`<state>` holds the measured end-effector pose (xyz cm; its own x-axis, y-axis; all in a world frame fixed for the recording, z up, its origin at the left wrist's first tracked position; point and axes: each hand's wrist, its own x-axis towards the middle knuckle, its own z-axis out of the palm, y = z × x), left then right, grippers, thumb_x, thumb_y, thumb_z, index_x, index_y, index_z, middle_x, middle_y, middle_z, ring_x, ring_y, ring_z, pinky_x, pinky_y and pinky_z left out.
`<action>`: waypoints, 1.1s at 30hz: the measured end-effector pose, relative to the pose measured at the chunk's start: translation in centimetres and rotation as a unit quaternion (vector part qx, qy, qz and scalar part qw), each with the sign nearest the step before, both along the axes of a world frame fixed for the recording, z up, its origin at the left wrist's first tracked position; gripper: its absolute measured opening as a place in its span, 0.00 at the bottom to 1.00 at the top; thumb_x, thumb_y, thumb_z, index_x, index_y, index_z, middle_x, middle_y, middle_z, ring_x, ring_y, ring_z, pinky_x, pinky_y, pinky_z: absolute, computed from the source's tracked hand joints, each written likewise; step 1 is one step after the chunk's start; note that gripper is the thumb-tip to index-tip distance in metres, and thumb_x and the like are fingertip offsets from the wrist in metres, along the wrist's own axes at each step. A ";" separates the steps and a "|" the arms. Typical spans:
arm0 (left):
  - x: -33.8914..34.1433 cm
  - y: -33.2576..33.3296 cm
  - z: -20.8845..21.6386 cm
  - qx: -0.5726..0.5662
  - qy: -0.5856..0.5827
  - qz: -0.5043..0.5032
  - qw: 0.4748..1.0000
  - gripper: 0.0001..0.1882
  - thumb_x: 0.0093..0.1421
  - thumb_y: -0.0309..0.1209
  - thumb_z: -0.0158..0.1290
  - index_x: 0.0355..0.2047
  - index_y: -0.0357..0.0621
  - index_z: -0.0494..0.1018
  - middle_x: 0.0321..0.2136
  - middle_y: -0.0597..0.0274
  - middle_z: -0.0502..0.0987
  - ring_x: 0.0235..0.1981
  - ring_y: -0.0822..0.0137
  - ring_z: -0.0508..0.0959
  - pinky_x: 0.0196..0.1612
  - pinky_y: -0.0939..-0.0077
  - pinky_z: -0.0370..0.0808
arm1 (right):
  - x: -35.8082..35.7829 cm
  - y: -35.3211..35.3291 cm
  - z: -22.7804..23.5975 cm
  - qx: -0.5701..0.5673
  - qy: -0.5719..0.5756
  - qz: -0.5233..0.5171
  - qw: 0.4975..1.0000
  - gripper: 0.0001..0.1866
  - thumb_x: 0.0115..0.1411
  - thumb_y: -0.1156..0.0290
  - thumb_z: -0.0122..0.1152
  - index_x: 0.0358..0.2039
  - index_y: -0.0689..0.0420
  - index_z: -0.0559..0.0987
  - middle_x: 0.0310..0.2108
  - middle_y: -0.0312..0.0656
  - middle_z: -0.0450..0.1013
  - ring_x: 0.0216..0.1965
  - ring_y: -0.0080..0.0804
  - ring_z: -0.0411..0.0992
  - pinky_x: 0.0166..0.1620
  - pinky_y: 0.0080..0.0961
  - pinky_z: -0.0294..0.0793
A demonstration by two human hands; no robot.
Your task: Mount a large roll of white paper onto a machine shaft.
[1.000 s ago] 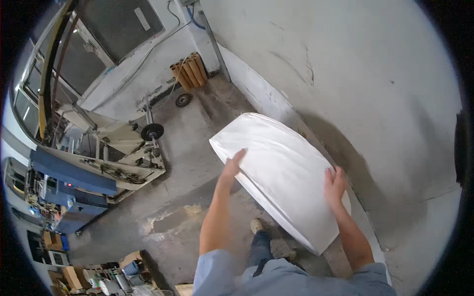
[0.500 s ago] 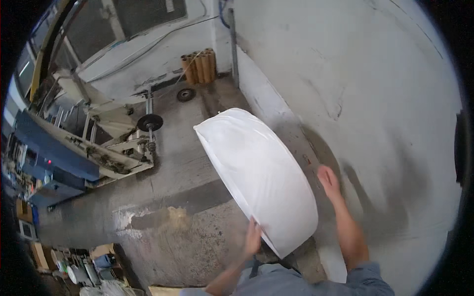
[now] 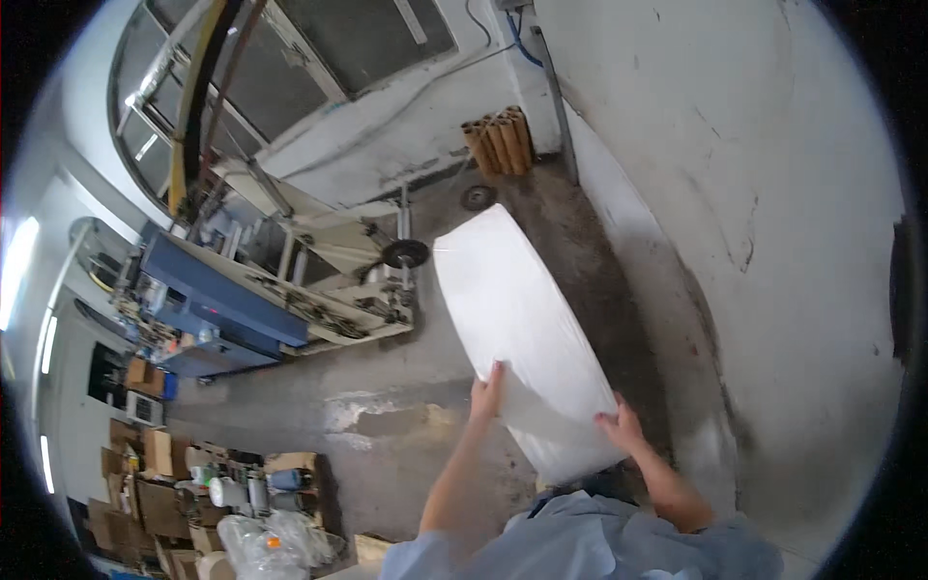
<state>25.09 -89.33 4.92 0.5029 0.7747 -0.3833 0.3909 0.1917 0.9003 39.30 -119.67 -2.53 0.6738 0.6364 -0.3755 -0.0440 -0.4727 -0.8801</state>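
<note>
Stained grey concrete floor [image 3: 391, 362] down there; you've got a long white sheet-like bundle [image 3: 527, 329], left hand [image 3: 487, 394] fingers holding its left edge; right hand [image 3: 624, 425] fingers its right.

Tube lights [image 3: 17, 273] glare at far left, the floor [image 3: 372, 362] looks dim, and fisheye edges curve into black

Blue-grey shirt [image 3: 599, 536], bare hands [image 3: 487, 394]

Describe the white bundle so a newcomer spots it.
Find the big pale wall on the right. Left of it, a long white bundle slants mid-picture, left fingers and right fingers at its edges. Unlike the brown tubes beyond, it is broad and white.
</note>
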 end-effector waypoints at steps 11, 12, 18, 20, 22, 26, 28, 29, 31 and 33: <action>8.2 -6.3 -6.8 0.068 0.064 -0.050 0.994 0.29 0.66 0.52 0.43 0.57 0.42 0.66 0.48 0.44 0.75 0.52 0.48 0.73 0.54 0.62 0.68 | 20.3 19.1 9.4 0.015 -0.081 -0.068 0.994 0.39 0.53 0.47 0.62 0.55 0.67 0.68 0.47 0.59 0.73 0.50 0.49 0.72 0.51 0.36 0.70; 9.6 -4.2 -7.2 0.062 0.059 -0.043 0.995 0.29 0.66 0.52 0.43 0.57 0.42 0.66 0.48 0.44 0.75 0.52 0.48 0.73 0.54 0.62 0.68 | 21.8 20.9 9.3 0.026 -0.091 -0.058 0.994 0.39 0.54 0.46 0.62 0.55 0.67 0.68 0.47 0.59 0.73 0.50 0.49 0.72 0.52 0.36 0.70; 14.4 8.2 -2.3 0.103 0.149 -0.010 0.983 0.32 0.65 0.59 0.34 0.59 0.53 0.65 0.43 0.36 0.75 0.47 0.36 0.73 0.49 0.52 0.70 | 23.9 28.0 7.5 -0.001 -0.147 0.020 0.989 0.34 0.58 0.45 0.58 0.48 0.67 0.74 0.43 0.56 0.76 0.48 0.42 0.74 0.50 0.34 0.70; 15.4 11.1 -3.3 0.106 0.155 0.013 0.982 0.36 0.65 0.61 0.33 0.61 0.49 0.64 0.47 0.39 0.75 0.51 0.43 0.74 0.53 0.57 0.68 | 24.6 28.5 2.0 0.056 -0.158 -0.022 0.986 0.33 0.60 0.45 0.54 0.47 0.68 0.74 0.42 0.54 0.76 0.46 0.38 0.74 0.50 0.32 0.70; 14.4 13.4 -8.2 -0.043 -0.020 0.077 0.996 0.38 0.65 0.61 0.32 0.61 0.45 0.62 0.49 0.42 0.75 0.52 0.48 0.73 0.55 0.61 0.67 | 23.6 29.3 3.2 0.013 -0.121 0.009 0.993 0.33 0.62 0.46 0.51 0.48 0.69 0.74 0.43 0.52 0.76 0.45 0.38 0.74 0.50 0.32 0.70; 13.6 15.3 -18.6 -0.244 -0.320 0.131 0.906 0.41 0.66 0.62 0.30 0.60 0.35 0.63 0.54 0.52 0.72 0.55 0.62 0.69 0.56 0.69 0.65 | 23.7 34.7 4.4 0.088 -0.143 0.003 0.986 0.33 0.62 0.44 0.53 0.45 0.69 0.75 0.41 0.55 0.76 0.44 0.41 0.73 0.49 0.33 0.69; 13.6 13.3 -20.4 -0.338 -0.183 0.123 0.915 0.41 0.66 0.61 0.30 0.59 0.34 0.64 0.53 0.53 0.71 0.53 0.63 0.70 0.55 0.68 0.65 | 25.7 36.9 4.4 0.059 -0.161 -0.056 0.984 0.32 0.63 0.46 0.52 0.44 0.70 0.75 0.40 0.53 0.76 0.43 0.41 0.73 0.48 0.34 0.69; 13.5 12.3 -21.1 -0.335 -0.124 0.107 0.928 0.40 0.66 0.60 0.32 0.58 0.34 0.65 0.52 0.53 0.71 0.52 0.63 0.70 0.54 0.67 0.66 | 26.5 38.1 4.6 0.055 -0.167 -0.048 0.983 0.32 0.63 0.46 0.52 0.44 0.70 0.75 0.40 0.53 0.76 0.43 0.41 0.73 0.48 0.34 0.69; 14.5 11.9 -19.0 -0.337 -0.072 0.090 0.934 0.38 0.67 0.59 0.34 0.57 0.34 0.66 0.51 0.53 0.71 0.50 0.63 0.70 0.53 0.67 0.67 | 29.0 40.2 4.9 0.052 -0.208 -0.077 0.974 0.31 0.63 0.47 0.52 0.44 0.70 0.75 0.39 0.54 0.76 0.43 0.40 0.73 0.47 0.34 0.69; 15.1 12.9 -10.0 -0.372 -0.094 0.121 0.916 0.40 0.65 0.60 0.38 0.64 0.39 0.57 0.57 0.54 0.67 0.56 0.58 0.67 0.54 0.63 0.69 | 32.1 41.8 4.8 0.016 -0.220 -0.079 0.972 0.31 0.63 0.47 0.52 0.44 0.70 0.76 0.39 0.55 0.76 0.43 0.42 0.73 0.47 0.35 0.69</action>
